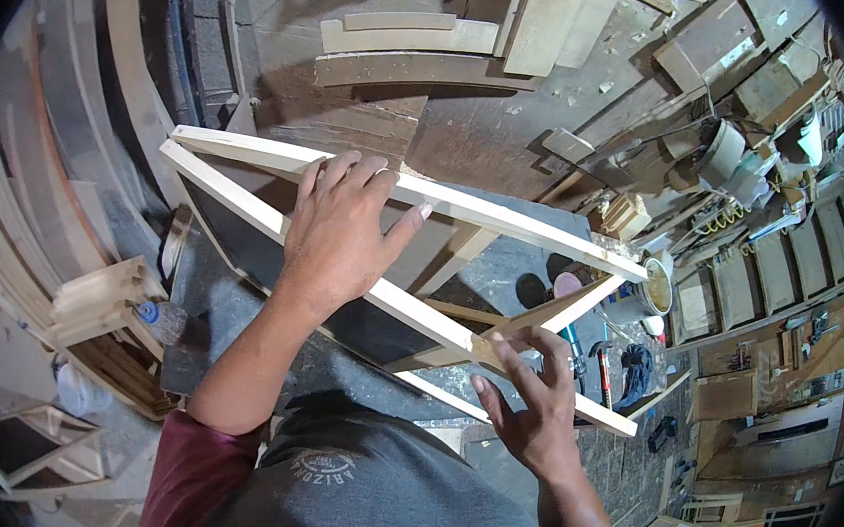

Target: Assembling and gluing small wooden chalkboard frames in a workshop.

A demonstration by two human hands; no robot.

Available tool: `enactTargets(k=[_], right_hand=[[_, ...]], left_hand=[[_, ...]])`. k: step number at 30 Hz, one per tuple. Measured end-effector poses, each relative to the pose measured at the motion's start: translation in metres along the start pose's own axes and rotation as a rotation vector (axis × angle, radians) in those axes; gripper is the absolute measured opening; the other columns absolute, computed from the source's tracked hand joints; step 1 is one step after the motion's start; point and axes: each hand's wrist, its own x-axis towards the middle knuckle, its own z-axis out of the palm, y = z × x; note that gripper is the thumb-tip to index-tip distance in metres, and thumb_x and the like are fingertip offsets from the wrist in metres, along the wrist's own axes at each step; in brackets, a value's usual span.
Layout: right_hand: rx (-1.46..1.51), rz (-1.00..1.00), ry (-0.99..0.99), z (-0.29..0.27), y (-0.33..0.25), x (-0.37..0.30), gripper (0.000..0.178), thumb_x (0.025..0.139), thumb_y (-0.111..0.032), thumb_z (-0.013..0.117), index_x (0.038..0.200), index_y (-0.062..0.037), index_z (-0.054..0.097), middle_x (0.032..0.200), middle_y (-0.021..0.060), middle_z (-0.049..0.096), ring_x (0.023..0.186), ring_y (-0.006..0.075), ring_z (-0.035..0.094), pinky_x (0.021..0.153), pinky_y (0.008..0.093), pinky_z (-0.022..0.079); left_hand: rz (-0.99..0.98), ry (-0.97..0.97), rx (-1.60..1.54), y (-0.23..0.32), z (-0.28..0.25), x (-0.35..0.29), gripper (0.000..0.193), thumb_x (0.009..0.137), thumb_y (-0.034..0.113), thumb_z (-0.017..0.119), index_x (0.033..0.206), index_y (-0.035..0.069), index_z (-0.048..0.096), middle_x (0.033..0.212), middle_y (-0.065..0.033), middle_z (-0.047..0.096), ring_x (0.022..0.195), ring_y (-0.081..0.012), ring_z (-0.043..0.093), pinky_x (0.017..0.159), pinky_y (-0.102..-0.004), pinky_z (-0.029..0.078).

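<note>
A pale wooden frame [491, 217] with long rails, cross pieces and dark panels stands tilted over a dark worktop [224, 347] before me. My left hand [336, 241] spans its two upper rails. The fingers bend over the far rail, the thumb stretches right along it, and the palm rests at the near rail. Farther right, my right hand [539, 394] is at the near rail by a joint with a brownish patch. Its bent index finger touches the wood there, and the thumb is spread apart from it. The undersides of both hands are hidden.
Right of the frame lie a red-and-black hammer [604, 372], a dark coiled cord [636, 371] and a tub [657, 286]. A clear bottle [161, 319] stands at left near stacked curved boards [40, 150]. Curved wooden pieces [412, 37] lie beyond the worktop.
</note>
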Motion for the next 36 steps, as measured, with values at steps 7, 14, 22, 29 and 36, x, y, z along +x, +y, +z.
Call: enactTargets(k=[7, 14, 22, 29, 36], right_hand=[[-0.026, -0.067, -0.004, 0.002, 0.003, -0.002, 0.047, 0.077, -0.014, 0.083, 0.122, -0.0125, 0.069, 0.121, 0.0168, 0.055, 0.112, 0.0357, 0.057, 0.093, 0.0485, 0.048], [-0.097, -0.028, -0.026, 0.001, -0.012, 0.007, 0.04, 0.076, -0.009, 0.081, 0.114, -0.0088, 0.072, 0.117, 0.0207, 0.056, 0.111, 0.0388, 0.056, 0.089, 0.0469, 0.049], [-0.062, -0.036, -0.023, 0.003, -0.014, 0.007, 0.041, 0.075, -0.005, 0.08, 0.114, -0.005, 0.07, 0.114, 0.0204, 0.055, 0.108, 0.0374, 0.056, 0.086, 0.0469, 0.049], [-0.033, 0.004, -0.012, 0.003, -0.013, 0.005, 0.042, 0.072, -0.006, 0.083, 0.112, -0.0065, 0.07, 0.119, 0.0197, 0.054, 0.108, 0.0362, 0.057, 0.087, 0.0462, 0.052], [-0.008, 0.016, -0.033, 0.0, -0.011, 0.009, 0.04, 0.071, -0.007, 0.084, 0.109, -0.0074, 0.071, 0.116, 0.0186, 0.057, 0.11, 0.0374, 0.059, 0.087, 0.0464, 0.054]], left_hand=[[-0.001, -0.008, 0.05, -0.002, 0.005, 0.0, 0.054, 0.094, 0.045, 0.062, 0.118, -0.003, 0.067, 0.129, -0.0183, 0.062, 0.127, -0.0329, 0.051, 0.114, -0.048, 0.03], [-0.042, -0.09, 0.033, -0.002, 0.003, -0.002, 0.059, 0.098, 0.051, 0.054, 0.122, -0.001, 0.066, 0.136, -0.0166, 0.059, 0.136, -0.0339, 0.046, 0.117, -0.0526, 0.026], [0.004, -0.047, -0.023, -0.005, 0.001, -0.004, 0.054, 0.095, 0.044, 0.061, 0.12, -0.003, 0.065, 0.133, -0.0187, 0.058, 0.132, -0.035, 0.046, 0.116, -0.0505, 0.025], [-0.014, -0.095, -0.031, -0.006, 0.001, -0.003, 0.053, 0.095, 0.043, 0.061, 0.12, -0.003, 0.065, 0.133, -0.0197, 0.057, 0.132, -0.0353, 0.045, 0.116, -0.0518, 0.025], [-0.026, -0.076, 0.034, -0.003, 0.004, -0.003, 0.059, 0.097, 0.051, 0.054, 0.122, -0.001, 0.065, 0.135, -0.0198, 0.059, 0.134, -0.0352, 0.046, 0.117, -0.0521, 0.026]])
